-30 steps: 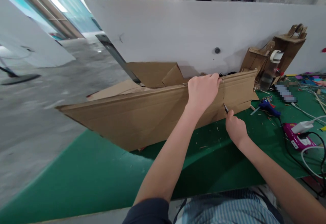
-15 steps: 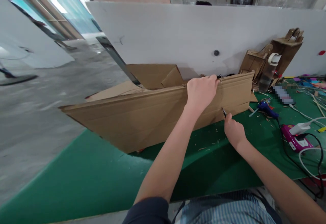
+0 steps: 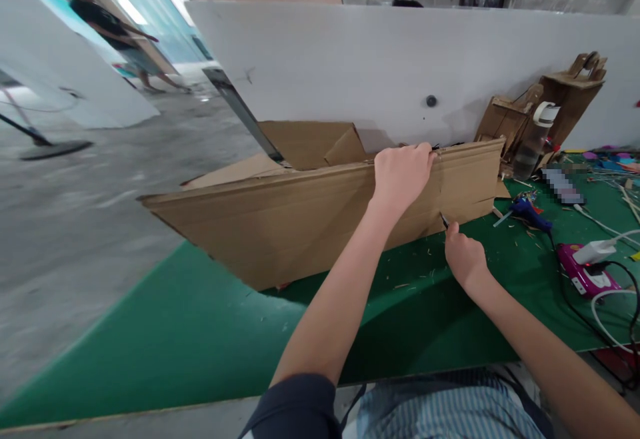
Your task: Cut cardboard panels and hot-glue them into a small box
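Floor gains a person; the blade sits lower on cardboard.

The long cardboard piece stands up like a wall, so a hand can't go straight to the white board behind. The left hand blocks part of the cardboard's top edge. The right hand and its small blade block a spot lower down. There is lots of room on the table's left front. On the right, a blue glue gun, a pink power box and cords get in the way.
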`<action>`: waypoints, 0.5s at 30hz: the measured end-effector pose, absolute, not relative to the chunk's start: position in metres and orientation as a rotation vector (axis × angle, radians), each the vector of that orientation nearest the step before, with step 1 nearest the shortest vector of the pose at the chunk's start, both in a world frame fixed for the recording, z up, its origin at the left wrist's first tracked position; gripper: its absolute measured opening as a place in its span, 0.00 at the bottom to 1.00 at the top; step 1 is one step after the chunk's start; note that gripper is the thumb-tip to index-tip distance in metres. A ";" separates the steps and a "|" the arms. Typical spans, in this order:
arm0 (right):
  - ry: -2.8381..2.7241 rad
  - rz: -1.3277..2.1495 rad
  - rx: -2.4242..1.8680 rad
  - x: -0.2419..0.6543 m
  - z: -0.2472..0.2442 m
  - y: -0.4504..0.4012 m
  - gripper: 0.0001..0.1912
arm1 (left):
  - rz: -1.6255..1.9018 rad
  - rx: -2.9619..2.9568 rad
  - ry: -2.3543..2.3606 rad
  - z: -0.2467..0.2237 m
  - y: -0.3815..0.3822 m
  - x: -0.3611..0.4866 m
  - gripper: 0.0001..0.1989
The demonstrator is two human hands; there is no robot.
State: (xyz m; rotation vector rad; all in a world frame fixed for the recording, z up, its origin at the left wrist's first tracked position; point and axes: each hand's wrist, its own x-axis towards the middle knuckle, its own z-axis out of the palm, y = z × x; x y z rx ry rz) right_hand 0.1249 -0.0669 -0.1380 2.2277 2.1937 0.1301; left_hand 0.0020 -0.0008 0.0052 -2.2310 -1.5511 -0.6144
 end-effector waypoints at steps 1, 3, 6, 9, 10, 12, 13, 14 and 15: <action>2.192 0.119 2.229 0.125 -0.137 -0.067 0.17 | -0.617 -2.231 -1.550 0.005 0.000 0.002 0.18; 2.180 0.086 2.225 0.124 -0.136 -0.067 0.16 | -0.624 -2.230 -1.545 0.005 0.000 0.002 0.18; 2.126 0.002 2.210 0.123 -0.133 -0.067 0.16 | -0.624 -2.223 -1.538 0.004 0.000 0.002 0.19; 2.083 -0.079 2.186 0.122 -0.130 -0.066 0.17 | -0.616 -2.210 -1.541 0.004 0.000 0.002 0.19; 2.076 -0.097 2.177 0.122 -0.129 -0.065 0.17 | -0.617 -2.208 -1.544 0.004 0.000 0.002 0.19; 2.065 -0.134 2.160 0.122 -0.127 -0.065 0.18 | -0.623 -2.211 -1.550 0.004 0.000 0.002 0.19; 2.059 -0.157 2.149 0.122 -0.126 -0.064 0.18 | -0.626 -2.213 -1.553 0.004 -0.001 0.002 0.19; 2.052 -0.183 2.138 0.121 -0.125 -0.064 0.19 | -0.627 -2.219 -1.554 0.004 -0.001 0.002 0.19; 2.045 -0.211 2.127 0.121 -0.123 -0.064 0.19 | -0.627 -2.225 -1.556 0.005 -0.001 0.002 0.19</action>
